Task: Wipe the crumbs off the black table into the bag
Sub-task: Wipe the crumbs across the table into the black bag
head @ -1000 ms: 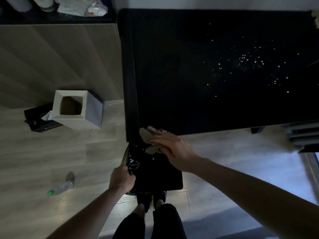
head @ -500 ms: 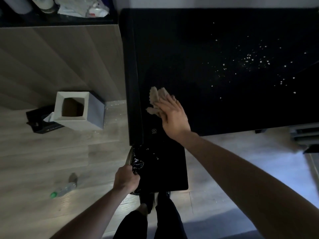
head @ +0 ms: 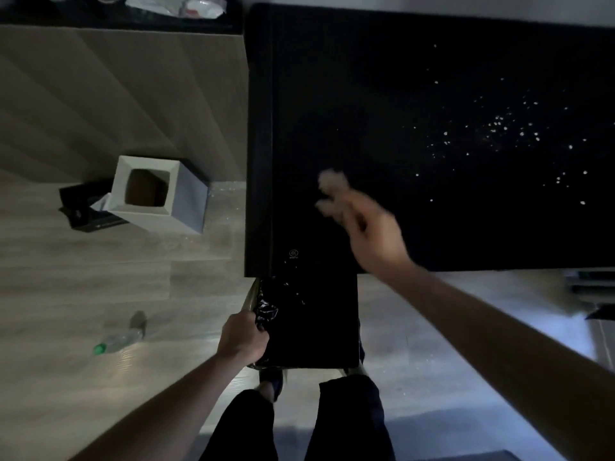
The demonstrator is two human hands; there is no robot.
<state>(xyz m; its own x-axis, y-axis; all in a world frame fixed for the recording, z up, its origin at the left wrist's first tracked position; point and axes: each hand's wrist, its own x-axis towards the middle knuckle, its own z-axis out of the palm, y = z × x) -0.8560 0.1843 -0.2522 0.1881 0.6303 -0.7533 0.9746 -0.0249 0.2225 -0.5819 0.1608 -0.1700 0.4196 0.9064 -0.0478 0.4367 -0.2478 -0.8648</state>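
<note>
Left hand [head: 244, 337] fingers clench crinkly black bag [head: 266, 311]; right hand [head: 372, 234] (blurred) pinches crumpled cloth [head: 329, 191].

Dim wide-angle view, edges bowed; the right hand [head: 372, 237] smeared by motion blur.

Left hand [head: 244, 337] in a tight fist low and near, right hand [head: 372, 234] blurred, arm outstretched forward.
</note>
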